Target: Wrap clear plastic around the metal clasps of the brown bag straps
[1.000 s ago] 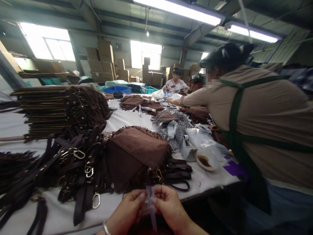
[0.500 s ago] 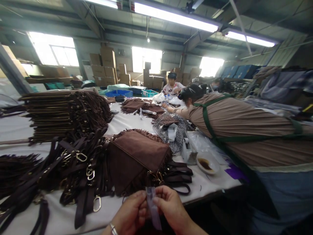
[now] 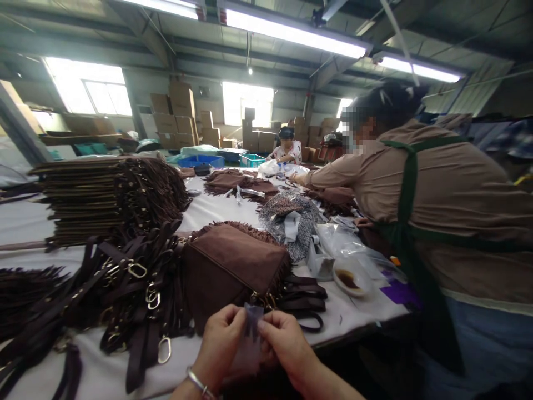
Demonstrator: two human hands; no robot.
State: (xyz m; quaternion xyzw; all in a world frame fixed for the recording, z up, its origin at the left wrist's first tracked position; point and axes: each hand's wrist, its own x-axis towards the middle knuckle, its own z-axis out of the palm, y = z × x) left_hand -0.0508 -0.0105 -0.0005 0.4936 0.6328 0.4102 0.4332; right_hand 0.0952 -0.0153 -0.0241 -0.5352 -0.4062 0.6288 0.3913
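My left hand [image 3: 219,341] and my right hand [image 3: 283,344] meet at the bottom centre, both pinching a small clear plastic sleeve [image 3: 252,322] between thumbs and fingers. A metal bracelet sits on my left wrist. Just beyond my hands lies a brown suede fringed bag [image 3: 233,264] with gold hardware at its near corner, resting on the white table [image 3: 220,203].
Dark straps with metal buckles [image 3: 137,289] spread at left below a tall stack of brown bags [image 3: 104,191]. A small dish of dark liquid [image 3: 347,279] and plastic bags sit at right. A person in a green apron [image 3: 437,216] leans over the table; another person sits far behind.
The plastic sleeve has come up between my fingertips and both hands have risen slightly. The person at right has straightened up from leaning low over the table.
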